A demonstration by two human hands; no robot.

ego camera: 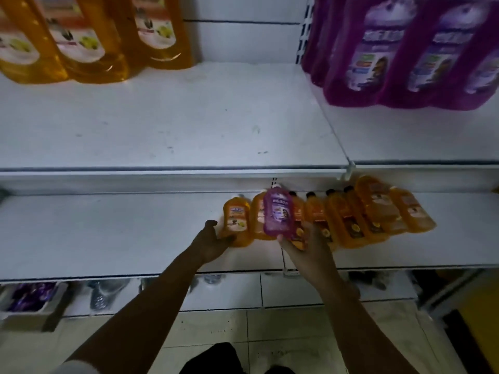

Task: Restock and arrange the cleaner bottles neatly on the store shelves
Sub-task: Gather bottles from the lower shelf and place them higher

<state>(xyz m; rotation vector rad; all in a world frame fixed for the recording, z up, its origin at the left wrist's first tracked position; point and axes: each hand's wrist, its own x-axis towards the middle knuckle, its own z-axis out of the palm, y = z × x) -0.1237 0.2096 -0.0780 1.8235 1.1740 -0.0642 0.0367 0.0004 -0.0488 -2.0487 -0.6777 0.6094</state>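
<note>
Grip of left hand point(213, 242) on orange-liquid bottle point(236, 214), right hand point(307, 247) on purple-liquid bottle point(278, 211).

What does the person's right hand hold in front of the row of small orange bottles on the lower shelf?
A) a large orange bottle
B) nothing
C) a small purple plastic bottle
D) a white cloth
C: the right hand curls its fingers round the base of the small purple plastic bottle, before the row of small orange plastic bottles on the lower white shelf; the left hand grips the leftmost orange bottle.
</note>
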